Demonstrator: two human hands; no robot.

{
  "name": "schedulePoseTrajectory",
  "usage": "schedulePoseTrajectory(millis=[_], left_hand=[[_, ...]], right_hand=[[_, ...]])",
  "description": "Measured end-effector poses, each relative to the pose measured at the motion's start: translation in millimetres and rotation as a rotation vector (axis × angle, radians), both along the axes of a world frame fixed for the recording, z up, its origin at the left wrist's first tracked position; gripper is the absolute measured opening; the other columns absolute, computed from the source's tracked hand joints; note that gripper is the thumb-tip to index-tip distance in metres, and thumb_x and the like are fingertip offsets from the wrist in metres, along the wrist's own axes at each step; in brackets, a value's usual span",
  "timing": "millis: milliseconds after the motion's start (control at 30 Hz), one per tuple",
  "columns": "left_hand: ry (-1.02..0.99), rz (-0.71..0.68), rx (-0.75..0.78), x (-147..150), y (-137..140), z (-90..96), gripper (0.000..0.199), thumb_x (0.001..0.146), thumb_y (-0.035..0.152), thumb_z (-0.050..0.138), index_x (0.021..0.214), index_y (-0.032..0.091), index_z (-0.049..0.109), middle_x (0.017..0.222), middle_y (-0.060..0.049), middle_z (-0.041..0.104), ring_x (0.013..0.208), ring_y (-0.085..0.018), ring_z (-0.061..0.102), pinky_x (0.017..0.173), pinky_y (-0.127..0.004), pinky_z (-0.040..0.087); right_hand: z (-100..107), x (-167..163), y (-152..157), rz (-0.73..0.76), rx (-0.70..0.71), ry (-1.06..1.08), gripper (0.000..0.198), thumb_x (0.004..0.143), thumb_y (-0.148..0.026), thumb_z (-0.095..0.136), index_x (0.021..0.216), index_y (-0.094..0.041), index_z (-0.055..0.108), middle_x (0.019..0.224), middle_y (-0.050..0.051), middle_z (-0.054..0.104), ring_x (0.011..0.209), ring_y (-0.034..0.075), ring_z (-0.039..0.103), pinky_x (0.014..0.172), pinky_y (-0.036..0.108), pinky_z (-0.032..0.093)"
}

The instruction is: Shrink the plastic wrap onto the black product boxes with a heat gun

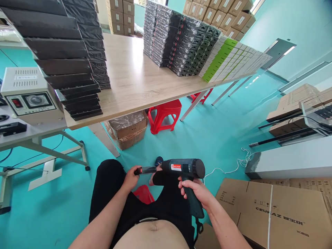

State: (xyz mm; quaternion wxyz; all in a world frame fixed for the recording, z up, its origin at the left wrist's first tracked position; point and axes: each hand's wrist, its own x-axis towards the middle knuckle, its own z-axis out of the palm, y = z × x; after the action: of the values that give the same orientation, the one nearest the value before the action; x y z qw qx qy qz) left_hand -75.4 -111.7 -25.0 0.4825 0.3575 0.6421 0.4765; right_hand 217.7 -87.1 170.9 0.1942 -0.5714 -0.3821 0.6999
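My right hand [193, 190] is wrapped round the grip of a dark heat gun [185, 166] with an orange-and-white label. Its nozzle points left, at a small flat black box [149, 169] that looks wrapped in clear film. The box's left end is pinched in my left hand [131, 178], and its right end lies close to the nozzle. Both things are above my lap. Behind, on the wooden table [127, 79], stand a tall stack of flat black boxes [64, 52] at the left and more film-wrapped black stacks [178, 41] farther back.
White and green boxes [228, 60] fill the table's far right. A beige control unit [31, 93] stands on the left bench. Under the table are a red stool [166, 114] and an open carton [129, 133]. Large cartons [269, 211] and a white cord [233, 169] lie at my right.
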Motion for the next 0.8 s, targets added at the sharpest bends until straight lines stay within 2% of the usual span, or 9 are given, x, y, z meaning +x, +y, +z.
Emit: schedulePoseTrajectory(millis=[133, 233, 400, 500, 600, 733, 800], left_hand=[[-0.016, -0.001, 0.019, 2.5, 1.9, -3.0, 0.047, 0.054, 0.001, 0.051, 0.090, 0.023, 0.071, 0.099, -0.005, 0.066, 0.107, -0.032, 0.054, 0.099, -0.045, 0.036], [0.027, 0.017, 0.055, 3.1, 2.8, -7.9, 0.047, 0.051, -0.002, 0.051, 0.085, 0.023, 0.071, 0.097, -0.005, 0.067, 0.109, -0.031, 0.053, 0.103, -0.046, 0.032], [0.140, -0.095, 0.107, -1.0, 1.0, -15.1, 0.040, 0.056, 0.004, 0.057, 0.088, 0.024, 0.071, 0.097, -0.006, 0.066, 0.105, -0.030, 0.054, 0.103, -0.048, 0.031], [0.193, -0.075, 0.095, -2.7, -1.3, -16.1, 0.046, 0.057, 0.002, 0.052, 0.092, 0.025, 0.071, 0.102, -0.006, 0.065, 0.110, -0.031, 0.052, 0.106, -0.049, 0.027], [0.200, -0.064, 0.090, -1.7, -2.0, -14.6, 0.051, 0.055, 0.000, 0.047, 0.092, 0.026, 0.070, 0.105, -0.005, 0.065, 0.114, -0.030, 0.050, 0.108, -0.049, 0.024], [0.099, -0.051, 0.073, 0.1, 0.4, -12.5, 0.044, 0.056, 0.003, 0.052, 0.089, 0.025, 0.070, 0.099, -0.004, 0.067, 0.109, -0.031, 0.054, 0.102, -0.048, 0.034], [0.048, -0.016, 0.049, -0.4, 1.0, -13.0, 0.045, 0.055, 0.003, 0.052, 0.091, 0.024, 0.070, 0.097, -0.005, 0.068, 0.104, -0.031, 0.057, 0.098, -0.046, 0.038]], right_hand=[[1.9, -5.9, -6.1, 0.117, -0.037, 0.074, 0.031, 0.072, -0.030, 0.064, 0.099, -0.014, 0.066, 0.081, 0.006, 0.067, 0.062, 0.015, 0.061, 0.054, 0.028, 0.048], [7.2, -20.7, -14.5, 0.121, -0.021, 0.122, 0.031, 0.073, -0.030, 0.064, 0.100, -0.015, 0.066, 0.081, 0.005, 0.066, 0.062, 0.015, 0.060, 0.055, 0.028, 0.049], [11.0, -44.0, -22.1, 0.235, -0.036, 0.174, 0.024, 0.070, -0.028, 0.067, 0.090, -0.014, 0.067, 0.081, 0.006, 0.067, 0.058, 0.014, 0.059, 0.054, 0.028, 0.047], [10.2, -47.3, -17.6, 0.179, 0.016, 0.115, 0.024, 0.071, -0.029, 0.066, 0.090, -0.014, 0.068, 0.077, 0.005, 0.066, 0.058, 0.014, 0.058, 0.054, 0.028, 0.048], [10.3, -42.6, -12.3, 0.128, -0.010, 0.057, 0.026, 0.071, -0.028, 0.065, 0.093, -0.014, 0.067, 0.073, 0.004, 0.065, 0.057, 0.014, 0.058, 0.053, 0.027, 0.047], [11.8, -36.5, -10.5, 0.201, -0.051, 0.182, 0.030, 0.070, -0.026, 0.066, 0.097, -0.012, 0.066, 0.081, 0.007, 0.068, 0.059, 0.015, 0.061, 0.052, 0.027, 0.047], [10.6, -32.9, -8.0, 0.140, -0.025, 0.161, 0.031, 0.072, -0.028, 0.066, 0.099, -0.013, 0.066, 0.082, 0.007, 0.068, 0.061, 0.015, 0.061, 0.054, 0.028, 0.049]])
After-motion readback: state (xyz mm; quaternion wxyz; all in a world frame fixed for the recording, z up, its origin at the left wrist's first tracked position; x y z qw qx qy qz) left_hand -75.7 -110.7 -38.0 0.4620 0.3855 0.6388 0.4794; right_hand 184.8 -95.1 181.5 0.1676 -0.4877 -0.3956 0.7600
